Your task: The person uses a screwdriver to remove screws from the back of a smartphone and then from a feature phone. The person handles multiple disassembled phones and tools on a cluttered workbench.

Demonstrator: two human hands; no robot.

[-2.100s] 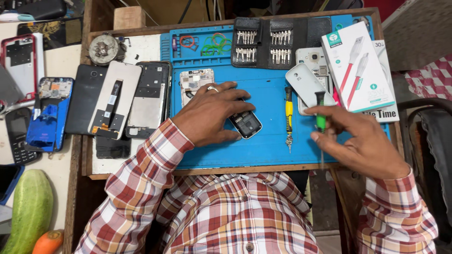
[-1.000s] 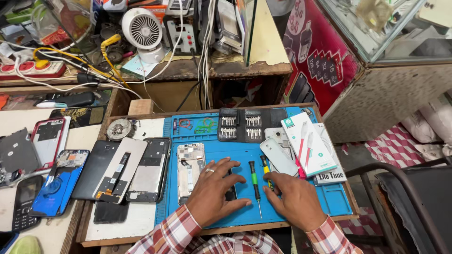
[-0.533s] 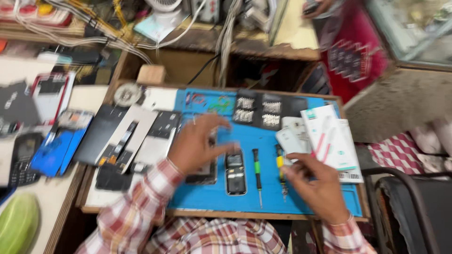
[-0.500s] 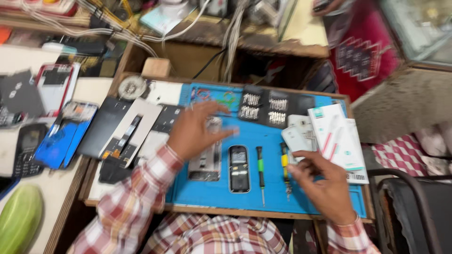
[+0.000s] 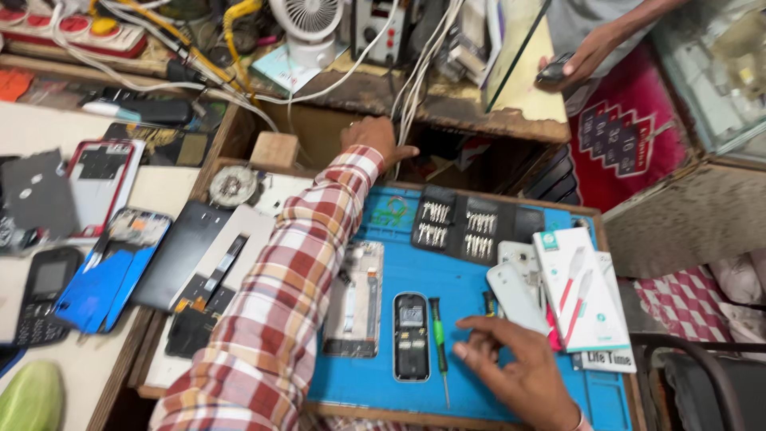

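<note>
The right hand (image 5: 523, 371) rests near the front edge of the blue mat (image 5: 479, 279), fingers loosely spread and holding nothing, just beside the green screwdriver (image 5: 438, 343) and the opened small phone (image 5: 411, 335). Farther back, the left hand (image 5: 375, 142) reaches open past the bit set (image 5: 459, 230) toward the white cables (image 5: 415, 80); it should move slowly there, since the sleeve passes over loose parts.

left arm: wearing a long plaid sleeve, red, white and dark checks, cuff buttoned close at the wrist | left hand (image 5: 373, 137): going bare, no glove | right hand (image 5: 519, 369): going bare, plaid cuff edge showing at the wrist
</note>
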